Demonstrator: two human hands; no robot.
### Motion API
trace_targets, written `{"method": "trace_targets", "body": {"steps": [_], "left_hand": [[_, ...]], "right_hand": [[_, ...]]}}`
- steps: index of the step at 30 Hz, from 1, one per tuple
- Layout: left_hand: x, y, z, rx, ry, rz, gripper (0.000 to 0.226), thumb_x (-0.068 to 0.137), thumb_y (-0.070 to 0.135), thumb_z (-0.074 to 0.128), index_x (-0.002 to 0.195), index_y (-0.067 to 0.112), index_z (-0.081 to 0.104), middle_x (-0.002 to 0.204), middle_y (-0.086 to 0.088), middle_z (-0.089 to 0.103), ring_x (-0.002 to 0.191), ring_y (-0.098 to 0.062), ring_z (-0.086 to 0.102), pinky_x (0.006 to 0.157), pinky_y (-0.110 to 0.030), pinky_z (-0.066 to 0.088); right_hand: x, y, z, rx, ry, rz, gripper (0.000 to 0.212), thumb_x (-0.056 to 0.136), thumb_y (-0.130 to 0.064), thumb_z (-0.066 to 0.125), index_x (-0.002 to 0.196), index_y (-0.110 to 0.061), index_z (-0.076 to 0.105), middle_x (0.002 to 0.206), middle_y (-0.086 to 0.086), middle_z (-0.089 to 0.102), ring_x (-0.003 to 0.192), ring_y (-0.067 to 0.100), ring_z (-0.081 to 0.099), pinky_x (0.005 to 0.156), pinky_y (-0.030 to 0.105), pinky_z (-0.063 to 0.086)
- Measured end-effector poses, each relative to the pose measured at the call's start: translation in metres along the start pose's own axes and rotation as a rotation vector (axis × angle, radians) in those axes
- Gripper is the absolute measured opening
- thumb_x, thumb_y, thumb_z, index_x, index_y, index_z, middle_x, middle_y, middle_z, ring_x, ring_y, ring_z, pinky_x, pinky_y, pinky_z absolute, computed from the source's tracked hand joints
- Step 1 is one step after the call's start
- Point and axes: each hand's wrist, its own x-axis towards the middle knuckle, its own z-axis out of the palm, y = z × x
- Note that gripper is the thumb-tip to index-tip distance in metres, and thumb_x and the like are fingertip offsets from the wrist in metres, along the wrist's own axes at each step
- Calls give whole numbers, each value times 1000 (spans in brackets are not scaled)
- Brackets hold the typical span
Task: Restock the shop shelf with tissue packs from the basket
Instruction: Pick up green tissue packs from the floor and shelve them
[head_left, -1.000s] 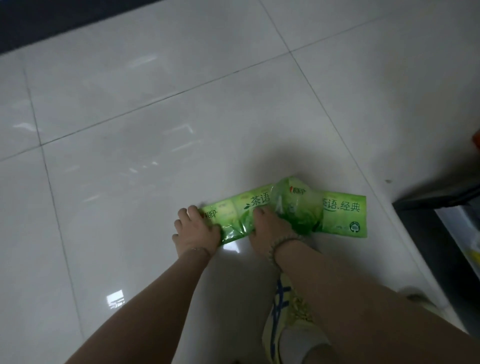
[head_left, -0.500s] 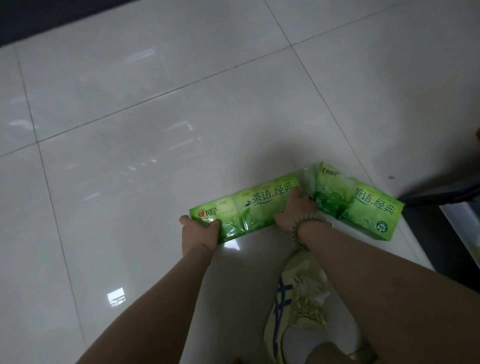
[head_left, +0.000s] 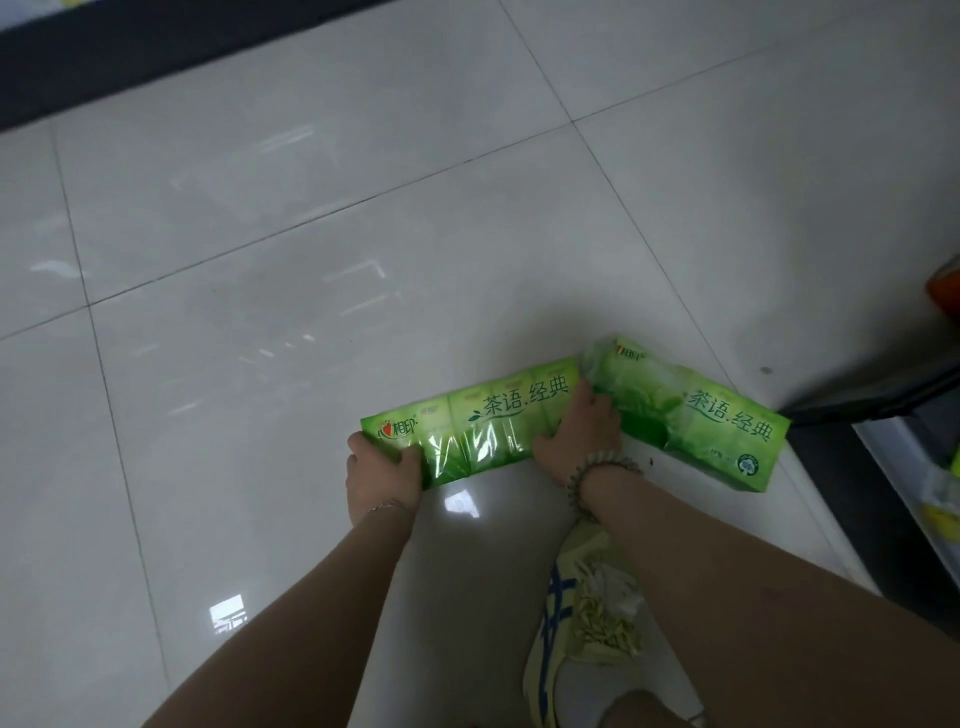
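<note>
Both hands grip one green tissue pack (head_left: 467, 423) low over the floor (head_left: 311, 234): left hand (head_left: 382, 467) at its end, right hand (head_left: 579, 434) where it meets a second pack (head_left: 691, 421), which seems ungripped and may slide away.

Dim, greenish light — overhead lamps glare off the glossy floor tiles (head_left: 322, 218), edges slightly bowed.

On the left green tissue pack (head_left: 478, 423), the brand "心相印" is printed at its left end and "茶语.经典" along its top. "茶语.经典" is repeated on the right green tissue pack (head_left: 717, 421), with a round recycling-type mark near its lower right corner; smaller print cannot be read.
</note>
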Motion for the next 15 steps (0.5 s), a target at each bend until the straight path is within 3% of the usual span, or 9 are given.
{"method": "trace_targets", "body": {"steps": [10, 15], "left_hand": [[-6, 44, -28, -50, 51, 90, 43, 83, 26, 59, 115, 5, 41, 110, -19, 56, 100, -39, 55, 82, -42, 46], [-16, 81, -38, -84, 63, 187, 42, 85, 28, 58, 116, 6, 40, 108, -17, 57, 99, -37, 55, 82, -43, 47]], "right_hand": [[-13, -22, -44, 41, 189, 1, 86, 78, -33, 66, 141, 1, 19, 142, 17, 27, 128, 33, 29, 104, 42, 34], [-20, -29, -80, 50, 339, 15, 80, 77, -37, 63, 136, 4, 26, 133, 16, 33, 121, 31, 32, 97, 41, 39]]}}
